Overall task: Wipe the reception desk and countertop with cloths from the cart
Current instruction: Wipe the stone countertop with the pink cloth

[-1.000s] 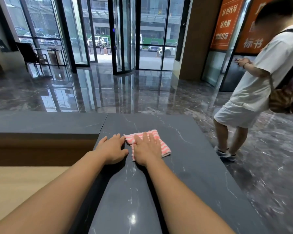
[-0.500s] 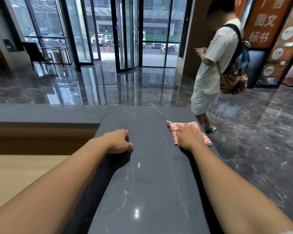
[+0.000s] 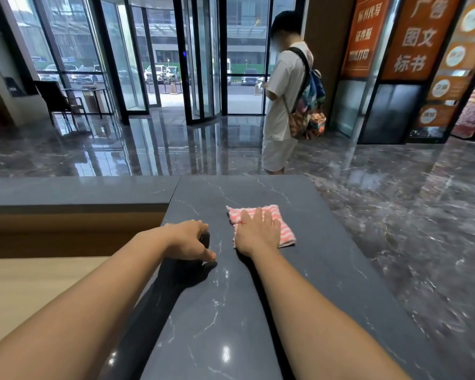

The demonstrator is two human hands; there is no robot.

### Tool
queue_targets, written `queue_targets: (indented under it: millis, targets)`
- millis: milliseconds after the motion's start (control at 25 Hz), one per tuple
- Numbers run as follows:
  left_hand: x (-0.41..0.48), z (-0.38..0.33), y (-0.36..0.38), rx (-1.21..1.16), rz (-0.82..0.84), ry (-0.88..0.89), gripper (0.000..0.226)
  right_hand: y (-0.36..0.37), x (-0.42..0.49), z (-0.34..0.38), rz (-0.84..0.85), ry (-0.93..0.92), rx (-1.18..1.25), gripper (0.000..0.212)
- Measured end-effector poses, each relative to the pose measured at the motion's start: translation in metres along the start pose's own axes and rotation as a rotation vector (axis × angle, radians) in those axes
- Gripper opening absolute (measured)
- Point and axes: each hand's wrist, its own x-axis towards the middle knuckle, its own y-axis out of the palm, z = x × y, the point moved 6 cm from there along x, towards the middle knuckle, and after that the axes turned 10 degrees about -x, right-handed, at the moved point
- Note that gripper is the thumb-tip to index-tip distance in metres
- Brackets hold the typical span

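Pink-and-white striped folded cloth (image 3: pixel 287 234) on dark grey veined stone countertop (image 3: pixel 231 311), head view. Right hand (image 3: pixel 258 234) presses it flat, fingers straight toward 12 o'clock. Cloth's long axis runs 11 to 5. Left hand (image 3: pixel 188 242), 9 o'clock of the cloth, is loosely curled and holds nothing.

Place: commercial building lobby, seen from reception.
Counter: dark grey veined stone reception countertop (image 3: pixel 258 311).
Entrance: tall black-framed glass revolving door (image 3: pixel 200 64), street beyond.
Floor: glossy dark marble floor (image 3: pixel 395 215).
Wall: orange printed signboards (image 3: pixel 420 37).
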Motion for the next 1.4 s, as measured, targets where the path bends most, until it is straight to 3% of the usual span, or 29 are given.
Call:
queue_targets:
  millis: [160, 320, 480, 640, 800, 1040, 1200, 1400]
  targets:
    - [-0.014, 0.011, -0.004, 0.124, -0.014, -0.005, 0.075, 0.003, -0.032, 0.067, 0.034, -0.115, -0.014, 0.069]
    - [-0.022, 0.012, -0.004, 0.156, -0.005, 0.006, 0.077, -0.001, -0.031, 0.053, 0.031, -0.205, -0.071, 0.056]
    - [-0.035, 0.004, 0.005, 0.142, 0.071, 0.03, 0.082, -0.014, -0.031, -0.025, 0.028, -0.084, -0.139, 0.055]
    - [-0.054, -0.004, 0.015, 0.164, 0.102, 0.058, 0.079, -0.015, -0.033, -0.121, 0.067, 0.156, -0.146, 0.052]
    - [-0.069, -0.003, 0.022, 0.177, 0.09, 0.094, 0.084, -0.011, -0.041, -0.146, 0.088, 0.263, -0.105, 0.05]
    - [-0.081, 0.003, 0.032, 0.198, 0.066, 0.105, 0.08, -0.008, -0.062, -0.088, 0.077, 0.246, -0.09, 0.051]
    - [-0.08, 0.007, 0.037, 0.214, 0.06, 0.102, 0.087, -0.006, -0.085, -0.013, 0.059, 0.095, -0.072, 0.051]
    - [-0.081, 0.005, 0.037, 0.228, 0.059, 0.092, 0.072, 0.002, -0.105, 0.051, 0.059, -0.077, -0.069, 0.052]
